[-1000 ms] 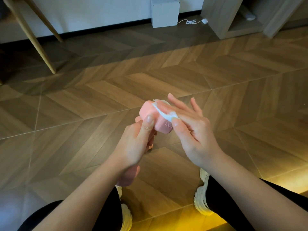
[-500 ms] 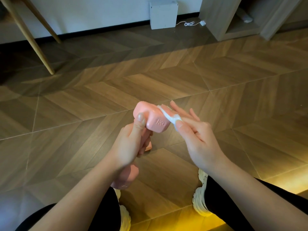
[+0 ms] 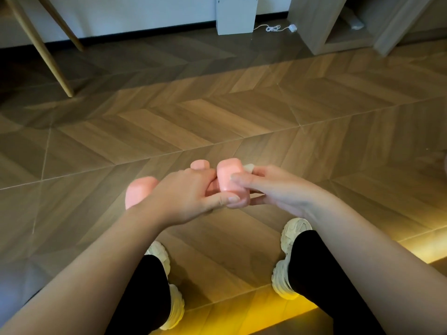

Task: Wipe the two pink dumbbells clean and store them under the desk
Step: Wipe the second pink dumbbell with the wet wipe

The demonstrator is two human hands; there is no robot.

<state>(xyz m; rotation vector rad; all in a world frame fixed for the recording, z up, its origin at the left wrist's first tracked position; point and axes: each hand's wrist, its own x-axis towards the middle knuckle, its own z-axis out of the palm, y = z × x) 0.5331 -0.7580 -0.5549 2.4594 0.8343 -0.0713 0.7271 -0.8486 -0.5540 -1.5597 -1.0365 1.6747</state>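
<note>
Pink dumbbell (image 3: 232, 182) is lying roughly level in mid-air over the herringbone wood floor (image 3: 217, 117), held between both hands. Left hand (image 3: 183, 201) is clenching round its handle, thumb reaching along the near side; one rounded head is showing to the left of that hand, the other to the right. Right hand (image 3: 273, 187) is cupping the right-side head, thumb across the near face, fingers pinching a white wipe (image 3: 249, 167) against the far side; only a corner of the wipe is showing.

Below the dumbbell, two pale chunky sneakers (image 3: 290, 262) are standing on the floor. Well beyond the dumbbell, a white box (image 3: 235, 14) is sitting against the wall, a white cable (image 3: 275, 27) beside it. Beyond and left of the dumbbell, slanted wooden legs (image 3: 46, 52) are standing.
</note>
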